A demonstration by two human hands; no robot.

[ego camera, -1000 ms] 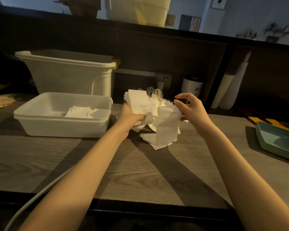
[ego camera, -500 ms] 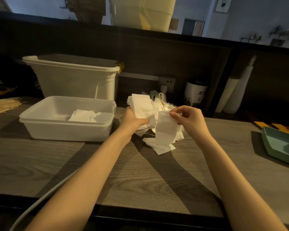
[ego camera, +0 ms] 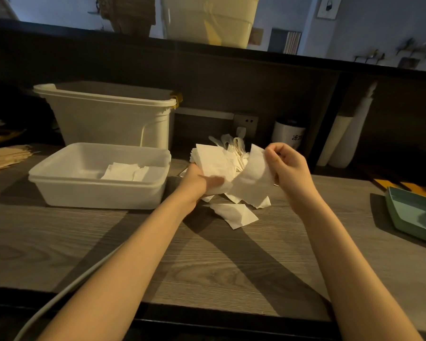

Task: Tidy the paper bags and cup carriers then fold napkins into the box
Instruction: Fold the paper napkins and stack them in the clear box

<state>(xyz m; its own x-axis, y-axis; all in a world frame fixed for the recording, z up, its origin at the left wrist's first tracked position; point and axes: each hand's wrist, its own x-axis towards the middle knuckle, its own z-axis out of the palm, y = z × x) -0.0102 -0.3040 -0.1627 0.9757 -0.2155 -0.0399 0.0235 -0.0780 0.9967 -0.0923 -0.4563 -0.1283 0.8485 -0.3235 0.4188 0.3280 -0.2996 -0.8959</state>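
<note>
A grey wood-grain counter (ego camera: 207, 262) carries a white box (ego camera: 96, 193) at 9 o'clock. The left hand (ego camera: 197, 183) grips a napkin stack (ego camera: 213, 161); right hand (ego camera: 290, 168) fingers pinch one napkin (ego camera: 253, 178).

The desk (ego camera: 59, 242) has a grey wood-grain top with a dark front edge. Light is dim and comes from the far side, casting long shadows toward the viewer. Behind the desk rises a dark back panel (ego camera: 231, 82) capped by a black ledge (ego camera: 305, 59). A wall socket (ego camera: 246, 123) is set low in the panel. Right of the socket, a dark upright divider (ego camera: 326, 114) separates a shadowed recess. Above the ledge, pale blue-grey walls (ego camera: 367, 25) are visible, with a framed picture (ego camera: 326, 7) at the top and a small wall shelf (ego camera: 413, 51) of blurred objects to its right.
</note>
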